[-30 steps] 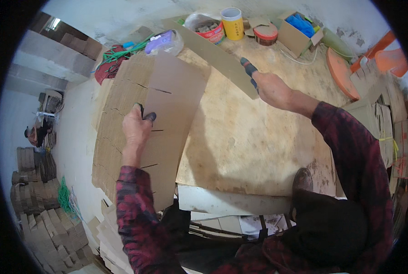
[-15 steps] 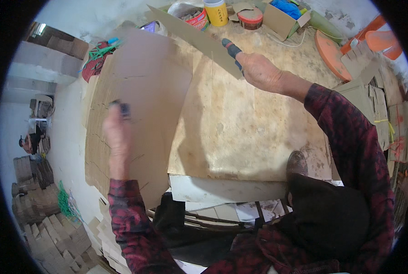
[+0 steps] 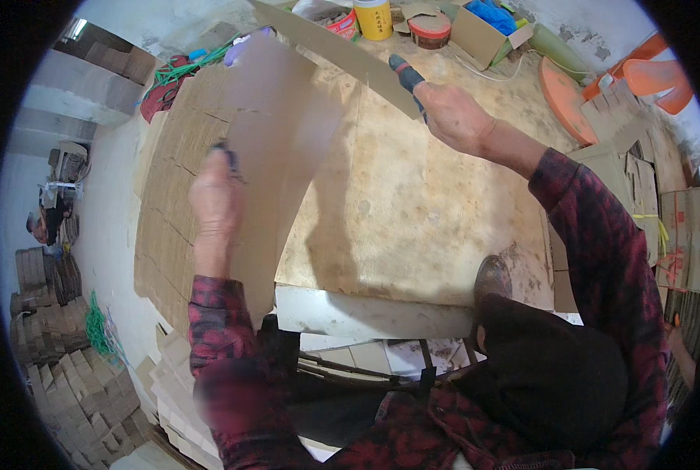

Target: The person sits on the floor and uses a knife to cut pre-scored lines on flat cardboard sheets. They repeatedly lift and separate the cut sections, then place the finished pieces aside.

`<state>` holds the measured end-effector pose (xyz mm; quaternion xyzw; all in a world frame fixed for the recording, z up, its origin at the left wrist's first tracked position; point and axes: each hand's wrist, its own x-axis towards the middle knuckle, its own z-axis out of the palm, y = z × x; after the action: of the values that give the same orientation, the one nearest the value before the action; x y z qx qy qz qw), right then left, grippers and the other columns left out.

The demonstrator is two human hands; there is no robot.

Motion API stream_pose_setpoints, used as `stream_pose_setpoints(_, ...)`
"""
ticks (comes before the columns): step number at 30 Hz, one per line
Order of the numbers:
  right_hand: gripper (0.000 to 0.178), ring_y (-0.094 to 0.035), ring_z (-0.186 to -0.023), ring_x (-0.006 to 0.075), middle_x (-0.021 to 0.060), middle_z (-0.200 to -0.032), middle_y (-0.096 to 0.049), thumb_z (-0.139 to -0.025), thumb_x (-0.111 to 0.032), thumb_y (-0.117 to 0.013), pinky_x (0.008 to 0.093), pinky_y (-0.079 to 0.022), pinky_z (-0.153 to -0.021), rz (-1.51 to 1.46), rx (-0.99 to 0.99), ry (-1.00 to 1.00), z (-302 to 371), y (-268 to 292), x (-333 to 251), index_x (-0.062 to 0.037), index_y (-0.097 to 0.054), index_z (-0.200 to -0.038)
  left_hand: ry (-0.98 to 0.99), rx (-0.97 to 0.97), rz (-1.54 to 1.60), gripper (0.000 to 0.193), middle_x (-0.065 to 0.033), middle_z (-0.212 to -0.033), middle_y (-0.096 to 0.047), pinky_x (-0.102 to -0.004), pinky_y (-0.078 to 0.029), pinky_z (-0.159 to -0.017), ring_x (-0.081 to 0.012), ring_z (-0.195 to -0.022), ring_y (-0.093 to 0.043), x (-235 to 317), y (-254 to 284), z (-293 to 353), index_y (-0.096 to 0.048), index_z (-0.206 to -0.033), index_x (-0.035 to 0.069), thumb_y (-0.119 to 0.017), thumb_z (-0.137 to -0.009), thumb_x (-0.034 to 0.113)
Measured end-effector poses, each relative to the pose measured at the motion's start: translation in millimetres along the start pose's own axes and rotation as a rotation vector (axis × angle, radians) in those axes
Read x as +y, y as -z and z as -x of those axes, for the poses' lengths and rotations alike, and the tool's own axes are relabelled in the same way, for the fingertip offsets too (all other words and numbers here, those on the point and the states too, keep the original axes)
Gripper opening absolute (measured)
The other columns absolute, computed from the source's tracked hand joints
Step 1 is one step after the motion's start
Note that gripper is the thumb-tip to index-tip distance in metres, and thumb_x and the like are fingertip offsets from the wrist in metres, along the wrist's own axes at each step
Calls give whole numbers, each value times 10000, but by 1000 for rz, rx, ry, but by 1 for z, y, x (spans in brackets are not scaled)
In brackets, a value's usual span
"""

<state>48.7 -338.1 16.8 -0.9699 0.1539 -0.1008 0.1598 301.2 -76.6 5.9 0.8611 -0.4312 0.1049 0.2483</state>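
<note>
My right hand (image 3: 455, 117) grips the lower right end of a stiff brown cardboard panel (image 3: 342, 63), which slants up toward the far left; dark covers wrap some of its fingers. On the left lies a stack of flat cardboard (image 3: 170, 204). My left hand (image 3: 217, 196) is curled over it, a dark cover on a finger, closed at the left edge of a smooth brown cardboard sheet (image 3: 260, 204). The far part of that sheet is blurred. Whether sheet and panel are one piece, I cannot tell. Beneath is a stained wooden board (image 3: 412, 219).
Along the far edge stand a yellow bucket (image 3: 375, 19), a red-brown tub (image 3: 430, 31) and an open carton (image 3: 487, 35) with blue plastic. Orange plastic pieces (image 3: 565, 98) are at right. Green cord (image 3: 181, 72) lies beyond the stack. My shoe (image 3: 492, 278) rests on the board's near right.
My left hand has moved right and slightly away from me, and the sheet's left edge has shifted right with it. My right hand still holds the panel, nearly in place.
</note>
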Motion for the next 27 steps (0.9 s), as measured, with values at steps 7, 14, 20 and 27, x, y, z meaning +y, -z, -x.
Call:
stream_pose_setpoints(7, 305, -567, -731, 408, 238, -765, -570, -745, 10, -435, 472, -450, -617, -20, -4, 54, 12, 8, -5, 23, -433, -1049, -71, -490, -24, 180, -259, -741, -569, -477, -426, -632, -437, -749, -550, 77, -31, 42, -534, -853, 1, -501, -837, 177)
stream_pose_setpoints(14, 334, -563, -671, 395, 227, -747, -563, -752, -4, -450, 461, -449, -567, 3, 22, 8, 49, 25, -20, 11, -425, -1084, -24, -580, -212, 152, -218, -832, -614, -464, -479, -712, -385, -819, -594, 102, -49, 30, -563, -881, 12, -492, -778, 98)
stream_pose_setpoints(20, 194, -565, -625, 366, 180, -715, -558, -734, -14, -481, 446, -454, -528, 12, 219, 179, 62, 23, 5, -8, -470, -928, -78, -629, -196, 156, -200, -855, -623, -449, -488, -720, -363, -827, -606, 146, -57, 21, -574, -882, 16, -508, -769, 102)
stream_pose_setpoints(27, 215, -567, -600, 341, 160, -690, -546, -733, -19, -492, 430, -448, -502, 51, 75, 222, 88, 21, -1, -10, -478, -948, -111, -656, -48, 166, -242, -797, -598, -460, -476, -703, -396, -806, -589, 169, -74, 11, -558, -863, -3, -509, -753, 111)
